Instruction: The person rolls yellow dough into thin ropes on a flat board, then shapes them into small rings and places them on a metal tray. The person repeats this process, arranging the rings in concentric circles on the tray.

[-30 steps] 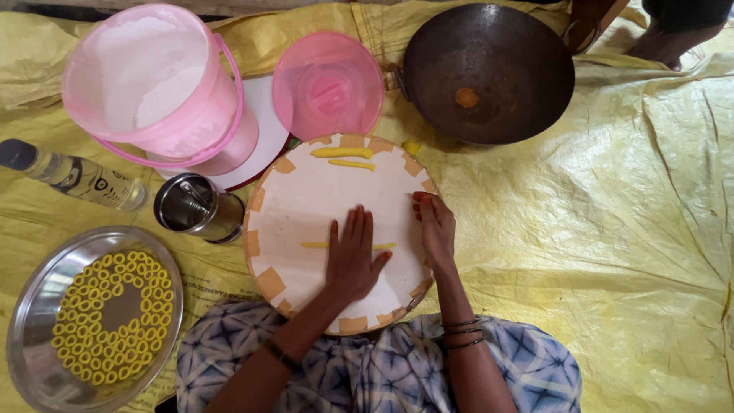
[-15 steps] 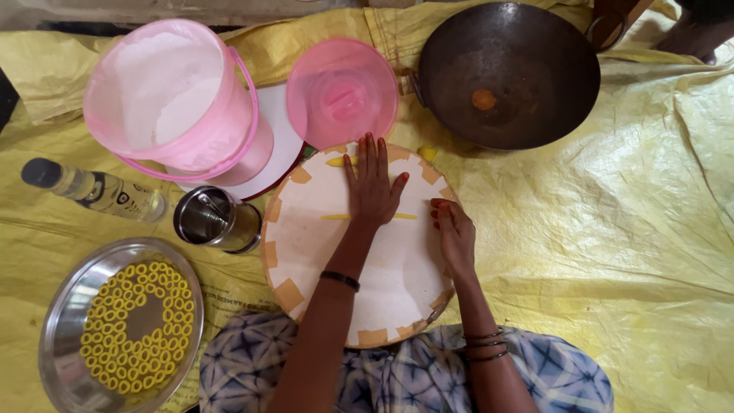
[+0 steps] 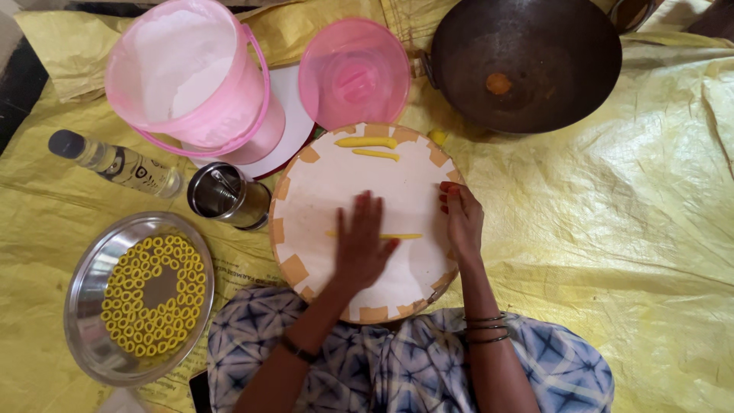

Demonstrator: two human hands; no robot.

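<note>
A round white board (image 3: 321, 191) with tan patches on its rim lies in front of me. My left hand (image 3: 361, 246) presses flat, fingers spread, on a thin yellow dough rope (image 3: 405, 236) stretched across the board. My right hand (image 3: 462, 218) rests on the board's right edge with its fingers curled, and holds nothing. Two thicker yellow dough pieces (image 3: 367, 142) lie at the board's far side.
A steel plate (image 3: 90, 336) holding several yellow dough rings sits at left. A steel cup (image 3: 223, 194), a clear bottle (image 3: 115, 161), a pink bucket of white flour (image 3: 187, 73), a pink lid (image 3: 354, 73) and a dark wok (image 3: 527, 61) stand around, all on yellow sheeting.
My left hand slid back from the board's far part toward me over the dough rope. The right hand stayed at the board's right edge.
</note>
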